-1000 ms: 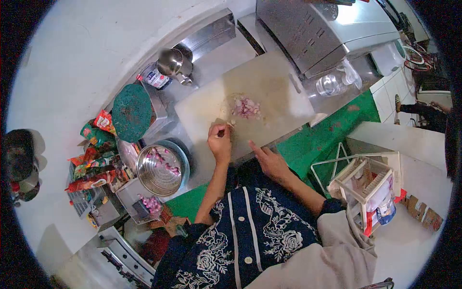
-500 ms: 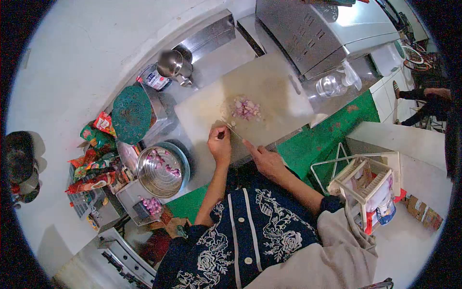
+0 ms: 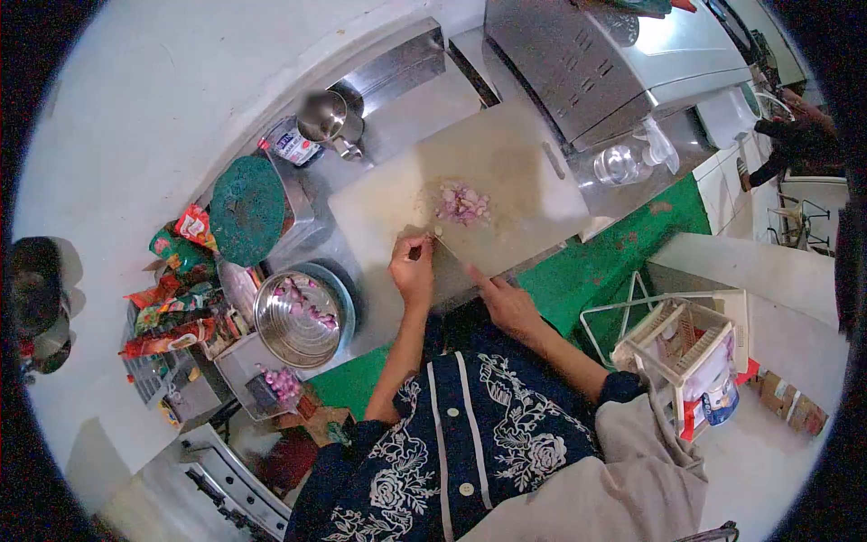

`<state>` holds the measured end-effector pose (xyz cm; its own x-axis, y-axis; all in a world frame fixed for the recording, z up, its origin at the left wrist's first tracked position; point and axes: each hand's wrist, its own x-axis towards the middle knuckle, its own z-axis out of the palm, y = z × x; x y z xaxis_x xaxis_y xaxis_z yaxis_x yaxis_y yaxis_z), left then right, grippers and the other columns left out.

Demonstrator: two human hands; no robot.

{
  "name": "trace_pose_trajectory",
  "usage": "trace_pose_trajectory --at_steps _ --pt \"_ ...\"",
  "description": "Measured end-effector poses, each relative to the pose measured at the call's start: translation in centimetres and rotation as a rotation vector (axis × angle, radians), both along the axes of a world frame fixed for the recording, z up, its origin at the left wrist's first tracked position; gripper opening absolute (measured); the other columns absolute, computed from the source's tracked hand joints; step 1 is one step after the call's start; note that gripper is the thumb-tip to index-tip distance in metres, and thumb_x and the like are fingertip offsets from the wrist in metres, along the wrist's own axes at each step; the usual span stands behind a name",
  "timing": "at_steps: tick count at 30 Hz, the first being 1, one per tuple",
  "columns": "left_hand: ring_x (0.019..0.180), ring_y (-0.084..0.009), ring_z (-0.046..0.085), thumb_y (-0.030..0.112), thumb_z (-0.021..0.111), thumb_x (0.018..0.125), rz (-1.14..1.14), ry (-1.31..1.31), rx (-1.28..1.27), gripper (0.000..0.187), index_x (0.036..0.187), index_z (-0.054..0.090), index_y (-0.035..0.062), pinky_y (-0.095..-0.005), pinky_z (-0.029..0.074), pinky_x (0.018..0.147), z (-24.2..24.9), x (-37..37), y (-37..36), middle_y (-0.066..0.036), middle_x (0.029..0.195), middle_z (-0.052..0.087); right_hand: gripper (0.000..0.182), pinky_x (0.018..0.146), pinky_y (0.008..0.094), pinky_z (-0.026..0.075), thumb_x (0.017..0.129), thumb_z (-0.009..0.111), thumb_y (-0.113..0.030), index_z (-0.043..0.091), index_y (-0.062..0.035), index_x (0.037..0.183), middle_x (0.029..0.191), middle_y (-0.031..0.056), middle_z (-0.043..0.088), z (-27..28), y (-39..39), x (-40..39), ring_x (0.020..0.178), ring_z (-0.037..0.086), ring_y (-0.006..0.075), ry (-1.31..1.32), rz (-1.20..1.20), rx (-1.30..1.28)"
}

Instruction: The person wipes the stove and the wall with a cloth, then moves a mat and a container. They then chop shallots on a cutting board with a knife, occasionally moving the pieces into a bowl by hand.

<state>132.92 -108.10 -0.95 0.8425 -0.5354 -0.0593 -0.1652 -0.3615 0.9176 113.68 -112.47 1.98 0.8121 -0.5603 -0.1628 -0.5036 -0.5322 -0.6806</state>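
Note:
On the white cutting board [image 3: 524,163] lies a heap of chopped purple-white shallots [image 3: 462,203]. My right hand [image 3: 508,303] is closed around the handle of a knife [image 3: 453,251], whose thin blade points up and left over the board's near edge. Beside the blade's tip, my left hand [image 3: 413,271] has its fingers curled and pinched at the board. Whatever sits between those fingers is too small to make out. A small pale piece of shallot [image 3: 438,230] lies near the fingertips. To the left, a round metal bowl [image 3: 264,339] holds several peeled shallots [image 3: 312,312].
More shallots [image 3: 282,384] fill a clear tub at the lower left. A metal jug [image 3: 330,122] and a labelled jar [image 3: 293,144] stand behind the board. Food packets [image 3: 172,339] crowd the left; a steel appliance [image 3: 578,72] stands at the back right. Another person [image 3: 804,135] is at far right.
My right hand and the knife have shifted slightly right and down, away from my left hand. The left hand stays nearly in place. The person at far right has changed position.

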Motion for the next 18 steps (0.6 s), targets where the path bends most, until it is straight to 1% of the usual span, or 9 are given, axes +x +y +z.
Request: trace_pose_trajectory --at_steps 1,4,7,10,13,16,18 --pt "0.073 -0.0138 0.06 0.01 0.07 0.082 -0.006 -0.016 0.011 0.009 0.081 0.065 0.0022 -0.0273 0.048 0.071 0.0 0.1 0.0 -0.005 0.081 0.066 0.066 0.063 0.0514 0.053 0.087 0.048 -0.011 0.023 -0.0264 0.147 0.105 0.022 0.06 0.0 0.1 -0.1 0.075 0.063 0.0433 -0.053 -0.022 -0.003" --pt "0.074 -0.017 0.059 0.006 0.068 0.081 0.02 -0.023 0.036 0.007 0.079 0.065 -0.0005 -0.0285 0.047 0.07 0.6 -0.1 -0.2 -0.008 0.08 0.063 0.066 0.062 0.0505 0.053 0.088 0.048 -0.011 0.023 -0.0266 0.147 0.107 0.0219 0.059 0.4 0.3 -0.2 0.076 0.063 0.0427 0.022 0.024 0.028" --pt "0.075 -0.0184 0.06 0.006 0.068 0.081 0.039 0.023 0.033 0.008 0.078 0.064 -0.0006 -0.0286 0.047 0.071 -0.5 0.1 -0.1 -0.009 0.082 0.064 0.066 0.06 0.0495 0.053 0.088 0.048 -0.012 0.022 -0.0267 0.147 0.103 0.0209 0.06 1.1 0.1 0.2 0.074 0.063 0.0412 0.117 0.066 0.011" --pt "0.075 -0.0192 0.06 0.006 0.068 0.081 0.016 0.009 -0.033 0.008 0.078 0.064 -0.0006 -0.028 0.047 0.071 -0.4 0.1 0.1 -0.009 0.084 0.064 0.055 0.067 0.0495 0.052 0.094 0.046 -0.019 0.025 -0.0251 0.145 0.105 0.0219 0.06 2.7 -0.5 0.6 0.082 0.061 0.042 0.179 0.084 0.064" --pt "0.076 -0.0185 0.06 0.006 0.069 0.08 0.023 -0.001 -0.032 0.008 0.079 0.064 -0.0005 -0.0272 0.047 0.072 0.8 -0.3 -0.2 -0.009 0.085 0.064 0.054 0.067 0.0509 0.051 0.094 0.045 -0.018 0.026 -0.0254 0.145 0.105 0.0221 0.059 2.3 -0.3 0.6 0.081 0.061 0.0426 0.156 0.07 0.064" --pt "0.077 -0.0169 0.06 0.005 0.068 0.08 0.033 0.009 -0.032 0.007 0.079 0.064 -0.0002 -0.0269 0.047 0.073 1.6 -0.4 -0.4 -0.008 0.085 0.064 0.055 0.067 0.0512 0.051 0.094 0.045 -0.017 0.027 -0.0255 0.145 0.105 0.0217 0.059 2.4 -0.3 0.8 0.081 0.061 0.0431 0.188 0.059 0.061" --pt "0.077 -0.0159 0.06 0.004 0.068 0.079 0.035 -0.004 -0.01 0.006 0.079 0.064 -0.0001 -0.0269 0.047 0.073 1.2 -0.3 -0.3 -0.008 0.084 0.064 0.063 0.06 0.0494 0.053 0.089 0.048 -0.012 0.024 -0.0251 0.146 0.098 0.02 0.059 2.0 -0.1 0.5 0.073 0.062 0.0407 0.126 0.057 -0.024"
